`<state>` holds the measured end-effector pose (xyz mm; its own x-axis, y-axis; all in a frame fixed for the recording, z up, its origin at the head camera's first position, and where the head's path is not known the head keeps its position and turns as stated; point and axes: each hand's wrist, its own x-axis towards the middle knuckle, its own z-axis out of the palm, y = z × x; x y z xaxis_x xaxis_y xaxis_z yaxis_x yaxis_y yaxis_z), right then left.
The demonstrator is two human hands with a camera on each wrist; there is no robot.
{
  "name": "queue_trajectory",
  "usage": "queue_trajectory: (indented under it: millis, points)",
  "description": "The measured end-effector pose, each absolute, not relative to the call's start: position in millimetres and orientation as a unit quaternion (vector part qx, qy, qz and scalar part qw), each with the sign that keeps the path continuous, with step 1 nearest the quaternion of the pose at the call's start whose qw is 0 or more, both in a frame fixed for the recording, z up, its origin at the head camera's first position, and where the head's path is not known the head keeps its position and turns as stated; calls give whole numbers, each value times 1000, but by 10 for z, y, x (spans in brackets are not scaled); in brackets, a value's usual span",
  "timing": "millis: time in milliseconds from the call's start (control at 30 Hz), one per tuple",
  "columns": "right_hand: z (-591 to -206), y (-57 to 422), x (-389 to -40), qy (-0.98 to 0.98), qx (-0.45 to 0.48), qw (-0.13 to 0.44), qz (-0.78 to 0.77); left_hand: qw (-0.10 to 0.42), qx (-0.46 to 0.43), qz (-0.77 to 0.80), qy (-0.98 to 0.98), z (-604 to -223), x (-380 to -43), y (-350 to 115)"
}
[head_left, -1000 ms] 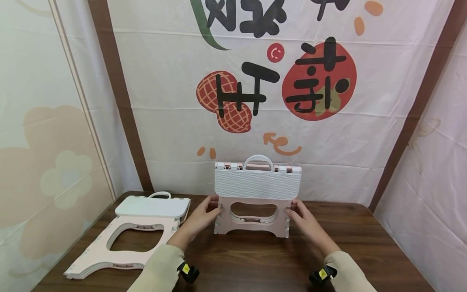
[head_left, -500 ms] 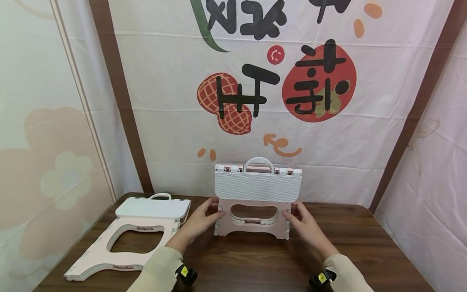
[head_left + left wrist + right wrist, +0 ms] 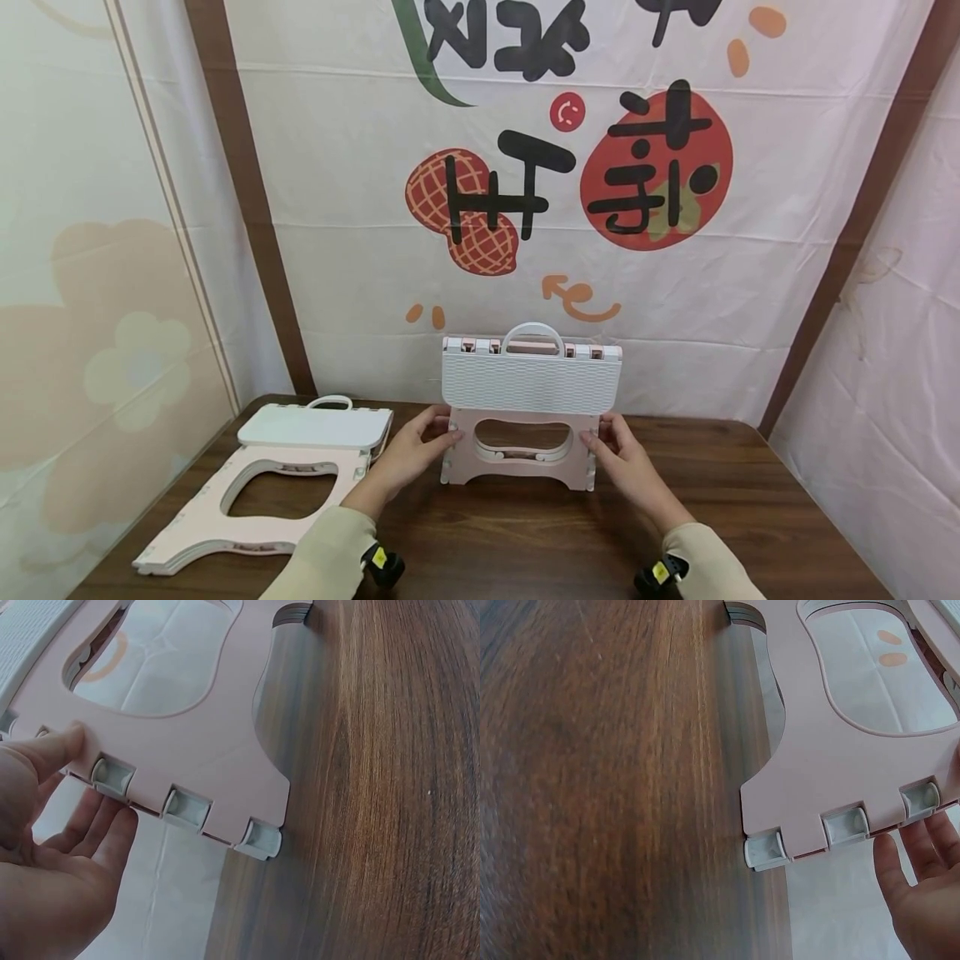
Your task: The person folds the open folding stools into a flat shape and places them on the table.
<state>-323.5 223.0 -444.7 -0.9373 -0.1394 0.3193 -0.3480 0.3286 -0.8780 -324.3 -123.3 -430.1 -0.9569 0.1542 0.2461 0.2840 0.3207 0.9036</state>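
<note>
A folding step stool (image 3: 531, 379), folded flat, stands upright on the table with its white textured top flap and arched carry handle (image 3: 533, 327) uppermost. Its pink leg panel (image 3: 172, 742) has a large oval opening and pale hinge clips along the side edges. My left hand (image 3: 408, 458) grips the panel's left edge, thumb on the front face and fingers at the edge and behind. On the opposite edge, my right hand (image 3: 628, 462) holds it likewise; in the right wrist view only part of that hand (image 3: 930, 900) shows, its thumb mostly cut off.
A second folded step stool (image 3: 300, 492), also pink and white, lies flat on the left side of the brown wooden table (image 3: 510, 550). Printed cloth (image 3: 352, 275) hangs just behind the table's back edge, with more cloth at both sides.
Both thumbs have shifted slightly inward over the front of the pink panel. The stool stays where it was, apart from a small shift of the whole head view.
</note>
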Motion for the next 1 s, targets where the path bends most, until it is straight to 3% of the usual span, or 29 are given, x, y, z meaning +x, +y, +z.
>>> queue_trajectory:
  millis: [1000]
  points:
    - [-4354, 2264, -3209, -829, 152, 128, 523, 46, -144, -568, -809, -4265, -3175, -1269]
